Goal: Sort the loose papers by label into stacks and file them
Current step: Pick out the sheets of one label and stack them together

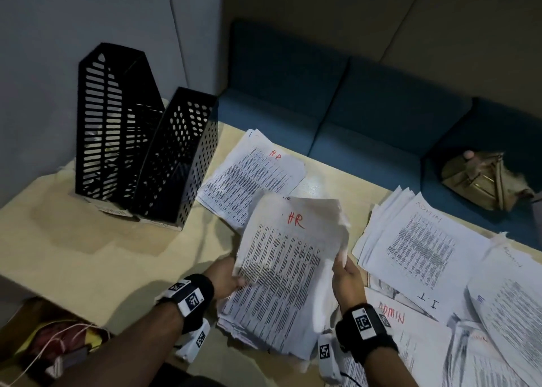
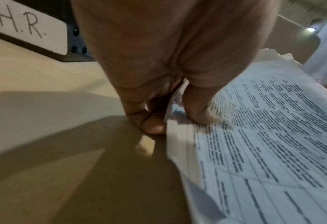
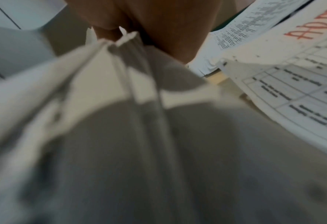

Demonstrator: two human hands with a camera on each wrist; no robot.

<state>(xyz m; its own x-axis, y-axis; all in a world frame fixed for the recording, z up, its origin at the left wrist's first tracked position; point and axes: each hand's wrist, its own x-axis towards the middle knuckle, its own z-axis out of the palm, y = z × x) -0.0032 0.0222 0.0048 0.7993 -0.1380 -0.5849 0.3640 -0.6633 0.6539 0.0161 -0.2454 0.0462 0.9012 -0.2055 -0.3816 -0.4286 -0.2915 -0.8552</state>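
A thick sheaf of printed sheets marked "HR" in red is held tilted over the table's near edge. My left hand grips its left edge, thumb on the printed face and fingers underneath. My right hand pinches the sheaf's right edge. Another HR pile lies flat behind it. An ADMIN pile lies to the right. Two black perforated file holders stand at the back left; one bears a white "H.R." label.
More loose sheets marked ADMIN and I.T overlap at the near right. A blue sofa with a tan bag runs behind the beige table. A box with wires sits below left.
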